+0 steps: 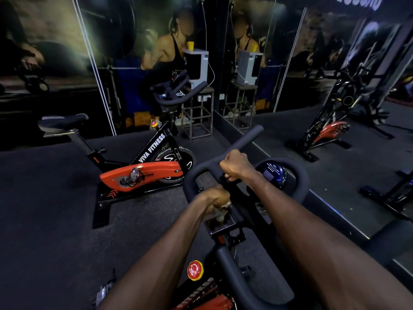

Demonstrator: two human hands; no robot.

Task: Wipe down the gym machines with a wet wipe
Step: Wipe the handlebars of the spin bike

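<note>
I stand over a black spin bike whose padded handlebar (190,182) loops in front of me. My right hand (234,166) grips the handlebar's middle bar in a fist, just left of the small blue-lit console (271,173). Lower and nearer to me, my left hand (215,198) is curled over the handlebar stem. A small pale scrap (226,205) shows under its fingers; it may be the wet wipe, but most of it is hidden. The bike's red resistance knob (195,270) sits below, between my forearms.
A second spin bike (145,173), black and orange, stands to the left on the dark floor. A metal stand (197,117) with a grey appliance (197,66) is at the back. The mirror wall (335,74) on the right reflects other bikes.
</note>
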